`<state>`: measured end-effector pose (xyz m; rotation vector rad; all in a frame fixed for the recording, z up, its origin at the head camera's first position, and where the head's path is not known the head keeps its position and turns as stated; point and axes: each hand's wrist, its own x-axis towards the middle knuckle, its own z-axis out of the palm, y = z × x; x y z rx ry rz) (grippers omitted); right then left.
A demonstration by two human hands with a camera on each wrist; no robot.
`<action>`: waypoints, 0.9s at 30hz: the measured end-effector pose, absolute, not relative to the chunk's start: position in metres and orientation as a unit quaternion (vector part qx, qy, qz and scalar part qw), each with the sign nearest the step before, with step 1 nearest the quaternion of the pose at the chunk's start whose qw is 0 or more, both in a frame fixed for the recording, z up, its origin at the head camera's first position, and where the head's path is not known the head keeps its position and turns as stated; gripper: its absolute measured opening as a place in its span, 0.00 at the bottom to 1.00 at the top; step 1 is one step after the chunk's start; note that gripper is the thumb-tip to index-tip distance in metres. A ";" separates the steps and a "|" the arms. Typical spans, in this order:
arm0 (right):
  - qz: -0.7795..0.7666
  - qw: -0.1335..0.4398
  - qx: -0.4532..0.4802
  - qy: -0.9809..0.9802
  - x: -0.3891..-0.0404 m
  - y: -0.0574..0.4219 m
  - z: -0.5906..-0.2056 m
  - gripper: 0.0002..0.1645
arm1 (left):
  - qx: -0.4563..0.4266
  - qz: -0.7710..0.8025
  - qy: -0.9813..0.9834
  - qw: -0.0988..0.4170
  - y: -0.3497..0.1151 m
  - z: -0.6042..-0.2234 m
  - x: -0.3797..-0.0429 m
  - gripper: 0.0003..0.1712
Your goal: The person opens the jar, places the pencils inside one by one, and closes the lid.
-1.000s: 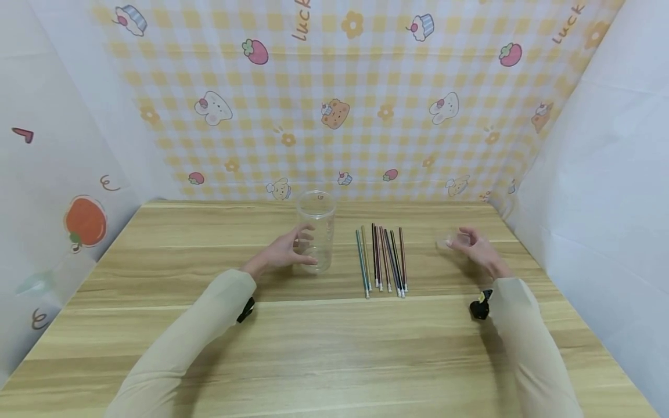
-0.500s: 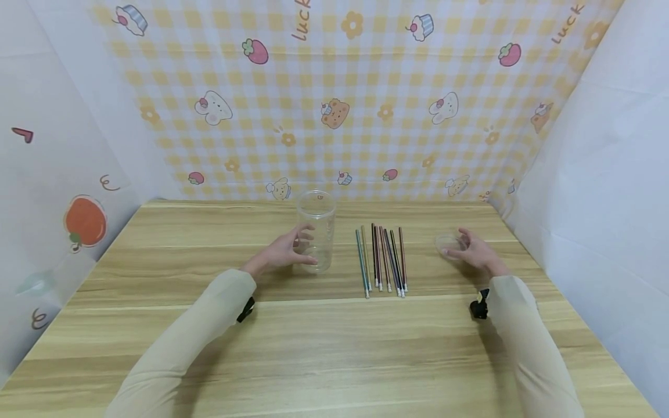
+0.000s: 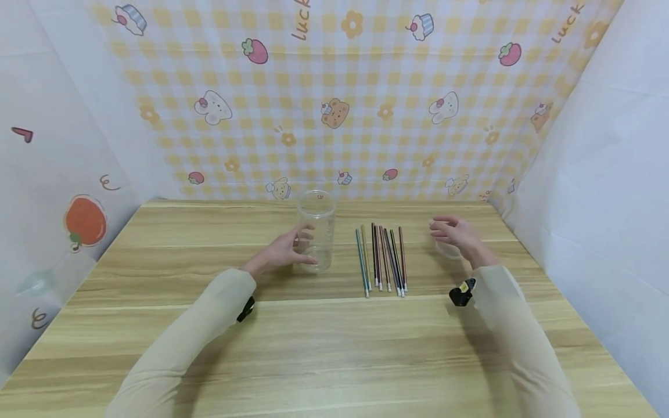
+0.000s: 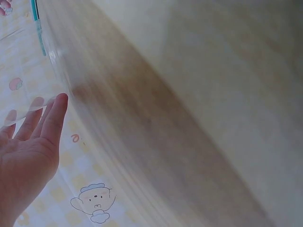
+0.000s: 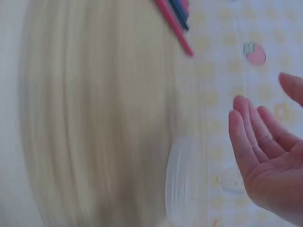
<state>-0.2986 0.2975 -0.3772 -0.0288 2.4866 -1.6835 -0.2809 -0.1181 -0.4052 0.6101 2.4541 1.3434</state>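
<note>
A tall clear plastic cup [image 3: 325, 232] stands upright on the wooden table. My left hand [image 3: 281, 249] holds it from the left side, thumb at the front and fingers round the back. Through the see-through wall those fingers [image 4: 56, 116] show in the left wrist view. Over on the right, my right hand [image 3: 461, 238] hovers above a round clear lid [image 3: 448, 250] lying on the table. Seen from the right wrist, its fingers are loosely extended with nothing in them, and the lid [image 5: 179, 182] sits apart from them.
Several pencils with white eraser ends, among them a teal pencil [image 3: 362, 261] and a dark red pencil [image 3: 403, 261], lie side by side between the cup and the lid. A yellow checked cloth [image 3: 387, 81] hangs along the table's back edge, with white cloth on both sides.
My right hand has set the lid down on the table, let go of it, and moved up and left. My left hand and the cup stay in place.
</note>
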 end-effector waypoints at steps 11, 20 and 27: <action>-0.622 0.172 0.016 0.764 -0.306 0.263 -0.384 0.29 | 0.207 0.462 0.851 0.142 -0.117 -0.406 -0.282 0.46; -0.572 0.160 0.055 0.803 -0.316 0.246 -0.394 0.23 | 0.208 0.462 0.850 0.144 -0.118 -0.406 -0.283 0.46; -0.525 0.141 0.080 0.836 -0.319 0.233 -0.396 0.20 | 0.206 0.468 0.847 0.142 -0.117 -0.406 -0.282 0.45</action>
